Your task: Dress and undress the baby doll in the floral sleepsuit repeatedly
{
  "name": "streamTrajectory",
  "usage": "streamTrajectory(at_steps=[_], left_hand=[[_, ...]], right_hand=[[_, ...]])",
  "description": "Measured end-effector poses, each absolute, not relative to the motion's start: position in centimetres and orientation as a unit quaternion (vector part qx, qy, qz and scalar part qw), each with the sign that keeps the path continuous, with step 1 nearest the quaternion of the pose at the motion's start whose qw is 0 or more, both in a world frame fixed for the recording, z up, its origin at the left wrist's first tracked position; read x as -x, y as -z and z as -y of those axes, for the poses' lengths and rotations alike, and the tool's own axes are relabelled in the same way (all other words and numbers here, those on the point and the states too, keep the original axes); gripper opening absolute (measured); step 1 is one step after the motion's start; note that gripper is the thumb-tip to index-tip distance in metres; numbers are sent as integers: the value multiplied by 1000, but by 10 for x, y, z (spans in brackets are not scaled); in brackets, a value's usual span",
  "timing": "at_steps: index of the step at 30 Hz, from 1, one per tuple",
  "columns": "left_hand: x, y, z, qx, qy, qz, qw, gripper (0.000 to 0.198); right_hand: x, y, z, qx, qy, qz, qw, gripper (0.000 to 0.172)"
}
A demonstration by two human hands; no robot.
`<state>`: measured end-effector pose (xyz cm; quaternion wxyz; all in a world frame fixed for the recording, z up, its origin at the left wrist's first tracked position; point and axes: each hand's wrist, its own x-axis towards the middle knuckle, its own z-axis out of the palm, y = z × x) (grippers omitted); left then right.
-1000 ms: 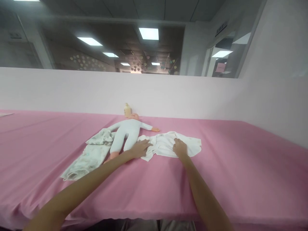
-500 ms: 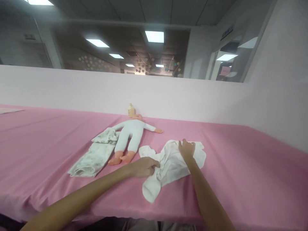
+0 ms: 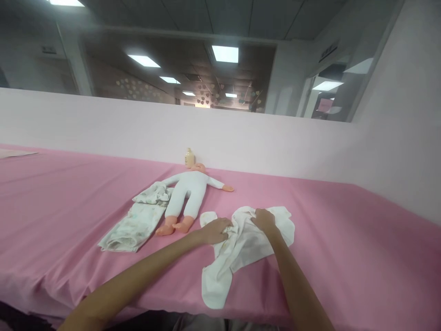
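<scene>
A crumpled white baby garment (image 3: 253,246) lies in front of me, one sleeve-like end pointing toward the table's near edge. My left hand (image 3: 216,231) is closed on the garment's left side, fingers bunched in the fabric. Higher up on the same garment, my right hand (image 3: 265,220) grips the cloth with curled fingers, its fingertips partly hidden in the folds. Just left of the garment, a baby doll (image 3: 189,193) in a white body suit rests on its back, feet toward me and arms spread.
Folded patterned baby clothes (image 3: 132,227) lie left of the doll's legs. A pump bottle (image 3: 189,157) stands behind the doll's head, near the white wall (image 3: 241,138). Pink cloth (image 3: 344,257) covers the table. A flat pale item (image 3: 15,153) lies far left.
My left hand has shifted slightly up and right on the garment. My right hand has drawn a little toward me. The garment's lower end now reaches closer to the near edge.
</scene>
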<state>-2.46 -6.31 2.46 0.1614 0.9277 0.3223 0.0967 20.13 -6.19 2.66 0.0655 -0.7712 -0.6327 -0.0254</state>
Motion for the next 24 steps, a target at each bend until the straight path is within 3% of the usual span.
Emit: streamTrajectory(at_steps=[3,6,7,11,16,17,20,24], left_hand=[[32,-42,80,-937,-70,-258,224,40],[35,-51,97,-944,-62,-229,229,19],[34,-51,102,-946,-64,-234,217,18],[28,-39,119,-939,-77,-318,108,50],[34,-37,137,-889,-58,-451,50,58],[39,-40,141,-881,-62,-467,54,61],[57,-45,156,-865,-117,-480,93,69],[77,-35,195,-864,-268,-392,166,61]], right_hand=[[-196,-26,65,742,62,660,94,47],[-189,-22,69,663,46,739,114,55],[-187,-21,70,647,25,754,114,54],[-184,-24,71,650,-17,753,105,41],[-172,-49,95,652,-47,752,89,20],[-164,-55,109,640,-55,759,105,18],[-133,-69,171,544,-159,782,260,13],[-90,-70,269,406,-309,793,333,9]])
